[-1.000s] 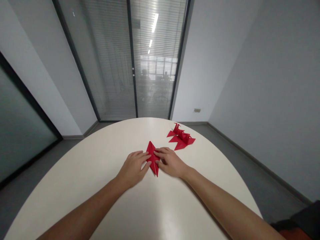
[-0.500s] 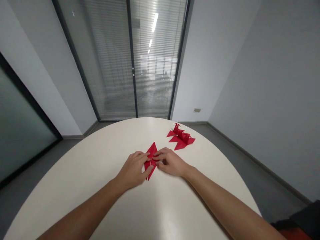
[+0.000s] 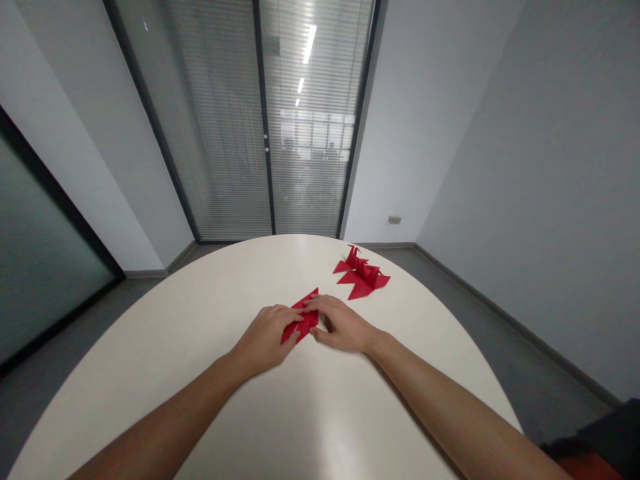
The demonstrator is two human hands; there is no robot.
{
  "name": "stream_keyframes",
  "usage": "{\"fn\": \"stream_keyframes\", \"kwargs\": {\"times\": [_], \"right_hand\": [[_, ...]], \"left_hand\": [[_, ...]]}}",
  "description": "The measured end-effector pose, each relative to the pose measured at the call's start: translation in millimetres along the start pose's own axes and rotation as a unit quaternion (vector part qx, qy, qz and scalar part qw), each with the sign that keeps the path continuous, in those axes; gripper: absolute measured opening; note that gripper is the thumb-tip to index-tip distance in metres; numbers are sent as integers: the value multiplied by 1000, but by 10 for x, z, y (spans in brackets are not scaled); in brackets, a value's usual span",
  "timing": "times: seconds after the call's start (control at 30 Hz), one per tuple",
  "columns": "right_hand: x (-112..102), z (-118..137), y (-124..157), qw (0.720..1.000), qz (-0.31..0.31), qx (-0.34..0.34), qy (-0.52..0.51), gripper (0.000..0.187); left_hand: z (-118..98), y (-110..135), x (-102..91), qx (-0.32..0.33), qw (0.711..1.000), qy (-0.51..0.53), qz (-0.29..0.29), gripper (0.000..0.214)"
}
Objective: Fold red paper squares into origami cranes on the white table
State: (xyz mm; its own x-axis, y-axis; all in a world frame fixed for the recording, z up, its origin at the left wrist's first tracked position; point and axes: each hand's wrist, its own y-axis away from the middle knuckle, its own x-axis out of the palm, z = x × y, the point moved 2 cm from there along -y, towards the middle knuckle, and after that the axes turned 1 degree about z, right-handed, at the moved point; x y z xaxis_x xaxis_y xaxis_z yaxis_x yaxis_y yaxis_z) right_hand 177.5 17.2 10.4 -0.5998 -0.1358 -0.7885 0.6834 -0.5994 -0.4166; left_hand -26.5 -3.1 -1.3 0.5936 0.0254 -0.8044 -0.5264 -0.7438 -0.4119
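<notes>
A folded piece of red origami paper (image 3: 307, 325) lies slanted on the white table, its upper tip leaning to the right. My left hand (image 3: 266, 339) grips its left side, with the thumb near the lower end and the fingers across the middle. From the right, my right hand (image 3: 343, 325) has its fingertips on the paper's upper part and its thumb by the right edge. The fingers of both hands cover part of the folds. Beyond my right hand sit red folded paper cranes (image 3: 367, 275), bunched close together.
The round white table (image 3: 210, 413) has its far edge near a glass partition with blinds (image 3: 225, 133). A wall socket (image 3: 395, 220) is low on the back wall. Something dark and red (image 3: 595, 443) shows at the lower right corner.
The red paper has turned clockwise, its upper tip swinging right and its lower end moving left. Both hands stay on it, with small finger shifts. The cranes have not moved.
</notes>
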Motion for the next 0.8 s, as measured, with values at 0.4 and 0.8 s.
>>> {"fn": "stream_keyframes", "kwargs": {"times": [0.4, 0.8], "right_hand": [[-37, 36, -33, 999, 27, 5, 46, 26], [-6, -22, -42, 998, 20, 14, 57, 17]], "left_hand": [[-127, 17, -63, 22, 995, -85, 41, 26], [-107, -24, -88, 5, 989, -148, 30, 20]]}}
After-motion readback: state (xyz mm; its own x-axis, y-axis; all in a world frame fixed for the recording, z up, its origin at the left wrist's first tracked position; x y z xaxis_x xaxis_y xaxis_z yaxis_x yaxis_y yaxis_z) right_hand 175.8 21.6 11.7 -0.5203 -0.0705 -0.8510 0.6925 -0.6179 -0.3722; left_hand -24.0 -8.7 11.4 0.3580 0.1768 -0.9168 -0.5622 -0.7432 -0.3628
